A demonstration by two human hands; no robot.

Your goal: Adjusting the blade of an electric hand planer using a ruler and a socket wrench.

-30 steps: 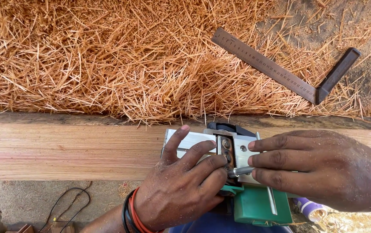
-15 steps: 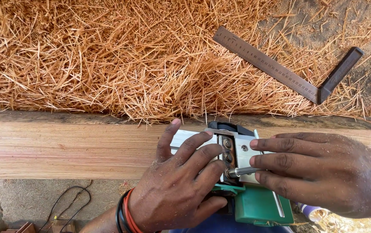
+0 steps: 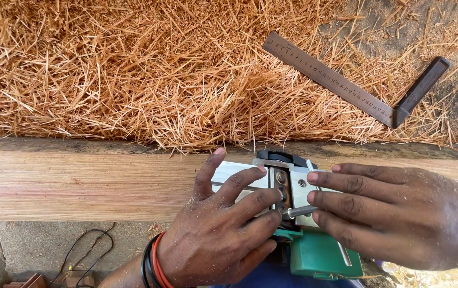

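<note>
Pinched between my right hand [image 3: 399, 216] fingers is a slim metal tool [image 3: 298, 211], its tip pointing left at the open slot in the upturned sole of the electric planer [image 3: 293, 213]. My fingers lie flat across the right part of that silver sole, closed narrowly on the tool's shaft. Just left of the grip, my left hand [image 3: 218, 234] rests spread over the other half of the sole, fingers bent and pressing on the plate, holding nothing that I can see; red and black bands circle its wrist. Below the grip, the planer's green body [image 3: 319, 256] sticks out toward me. Under and behind both hands runs the long wooden beam [image 3: 79, 186], which the planer lies across. Down left of the grip, a black cable [image 3: 87, 250] loops on the ground. Beyond the beam spreads a heap of orange wood shavings [image 3: 133, 69]. Up right of the grip, well apart, a steel try square [image 3: 346, 85] with a dark stock lies on the shavings.
</note>
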